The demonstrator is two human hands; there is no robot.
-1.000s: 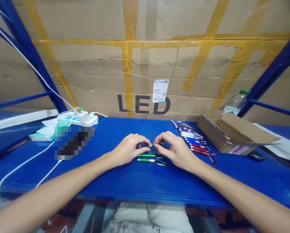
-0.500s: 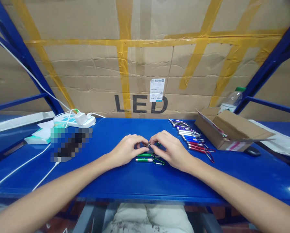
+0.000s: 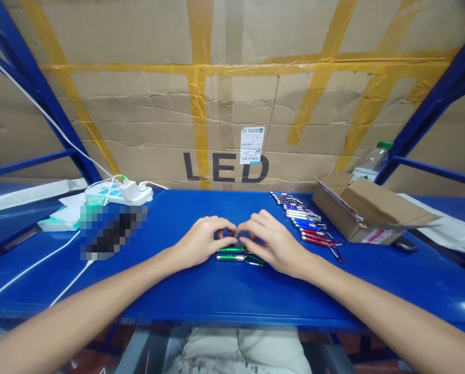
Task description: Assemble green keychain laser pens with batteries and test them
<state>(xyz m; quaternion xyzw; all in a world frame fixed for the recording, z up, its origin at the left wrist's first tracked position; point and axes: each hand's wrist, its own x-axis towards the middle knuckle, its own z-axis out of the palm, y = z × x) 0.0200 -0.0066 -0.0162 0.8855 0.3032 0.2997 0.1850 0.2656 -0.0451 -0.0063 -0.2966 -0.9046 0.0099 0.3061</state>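
Observation:
My left hand (image 3: 206, 240) has its thumb and fingers pinched around something small and mostly hidden. Fingertip to fingertip with it, my right hand (image 3: 275, 241) is curled over the same spot, its thumb and index closed in. A tiny metallic bit (image 3: 237, 235) shows between the fingertips; its kind cannot be made out. Just below the hands lies a green mini flashlight (image 3: 230, 257) with a green carabiner clip (image 3: 255, 261). Behind it is a second green flashlight (image 3: 229, 250), partly covered by my fingers.
Right of the hands, several purple, silver, blue and red mini flashlights (image 3: 304, 224) with clips lie in a row. Beyond stand an opened cardboard box (image 3: 386, 203) and a plastic bottle (image 3: 372, 160). A white power strip (image 3: 141, 197) with cables sits at left on the blue table (image 3: 201, 301).
My right hand's fingers have shifted slightly left and spread over the small thing, and less of it shows. My left hand is nearly still.

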